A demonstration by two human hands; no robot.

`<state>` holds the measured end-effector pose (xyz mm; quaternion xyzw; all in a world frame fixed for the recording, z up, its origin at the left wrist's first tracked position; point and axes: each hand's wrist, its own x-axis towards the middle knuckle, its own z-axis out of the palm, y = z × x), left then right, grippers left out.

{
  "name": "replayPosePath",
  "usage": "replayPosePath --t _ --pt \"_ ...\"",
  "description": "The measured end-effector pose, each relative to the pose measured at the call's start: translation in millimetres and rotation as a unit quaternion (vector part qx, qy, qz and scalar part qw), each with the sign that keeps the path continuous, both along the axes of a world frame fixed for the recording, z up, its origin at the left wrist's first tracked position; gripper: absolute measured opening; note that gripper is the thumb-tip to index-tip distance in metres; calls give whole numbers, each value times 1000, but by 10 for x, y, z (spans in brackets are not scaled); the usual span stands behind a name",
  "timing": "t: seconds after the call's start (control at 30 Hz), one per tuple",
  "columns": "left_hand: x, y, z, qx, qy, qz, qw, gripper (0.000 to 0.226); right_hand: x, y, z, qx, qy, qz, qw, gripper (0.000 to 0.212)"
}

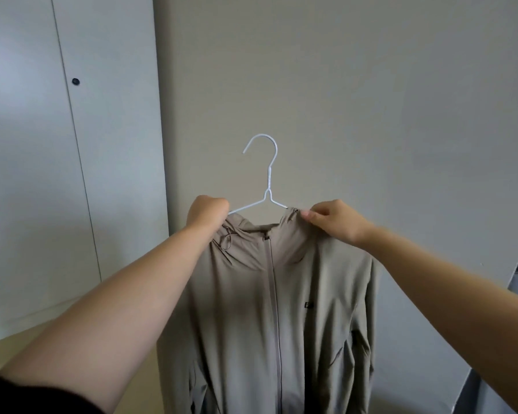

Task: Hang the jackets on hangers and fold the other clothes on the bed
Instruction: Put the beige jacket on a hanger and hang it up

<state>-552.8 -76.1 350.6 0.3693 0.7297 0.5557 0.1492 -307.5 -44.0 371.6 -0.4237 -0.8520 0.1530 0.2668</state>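
**Jacket held up on a hanger against the wall**

A beige zip-up jacket (269, 309) hangs in front of a plain wall (371, 85), raised at arm's length. It sits on a white wire hanger (268, 186), whose hook points up and curls to the left, free of any rail. The zip is closed down the front, the hood slumps inside the collar, and a small dark logo shows on the chest.

The left hand (208, 212) is curled tightly round the hanger's left arm and the jacket's collar edge there. The right hand (332, 219) pinches the collar fabric at the hanger's right shoulder between thumb and fingertips. Both forearms are bare and stretched forward.

A white cupboard door (27, 144) with a small dark round fitting stands to the left, beside the wall.
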Motion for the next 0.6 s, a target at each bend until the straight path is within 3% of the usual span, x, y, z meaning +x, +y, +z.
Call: replayPosePath --t 0.1,0.2,0.3,0.43,0.53,0.6 --pt "148 -2 53 11 -36 -61 997 6 -22 -7 -14 37 -35 1 999 37" --pt "199 -127 185 23 -103 -229 968 33 85 53 -50 33 25 -33 999 31" --pt "75 -277 283 -35 16 -349 936 37 201 103 -73 9 81 -45 996 40" --pt "71 -317 314 -71 176 -379 906 26 222 98 -65 -1 117 -51 992 40" --pt "81 -315 403 -105 230 -371 893 7 219 54 -31 0 73 -22 997 31" --pt "78 -335 521 -181 272 -390 861 17 218 12 -28 7 3 10 1000 22"
